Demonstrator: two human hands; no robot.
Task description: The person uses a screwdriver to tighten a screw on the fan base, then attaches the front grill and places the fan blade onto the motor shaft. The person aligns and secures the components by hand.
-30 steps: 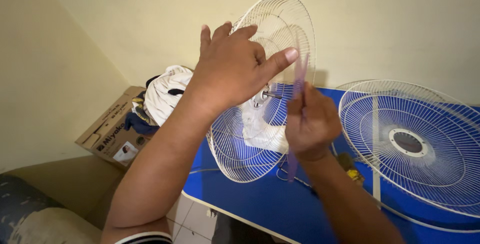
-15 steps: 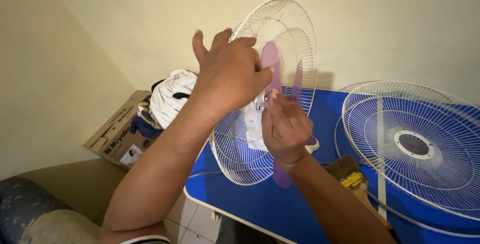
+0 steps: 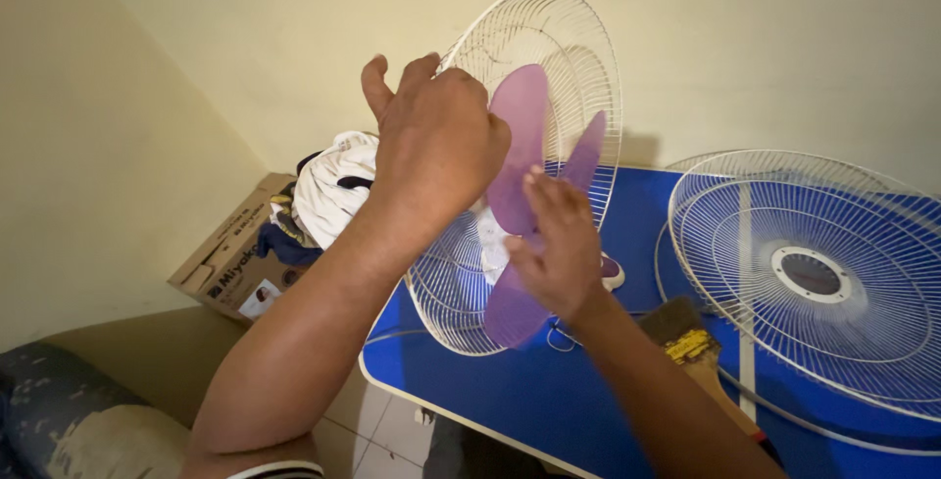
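Your right hand presses flat on the translucent purple plastic fan blade, its smooth lobes fanned upright against the white wire rear guard; your left hand curls around that guard's rim

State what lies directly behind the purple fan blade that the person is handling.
Behind the purple fan blade stands the white rear grille, with the fan's white motor body partly showing through. The hub and shaft cannot be seen: the left hand and right hand cover them.
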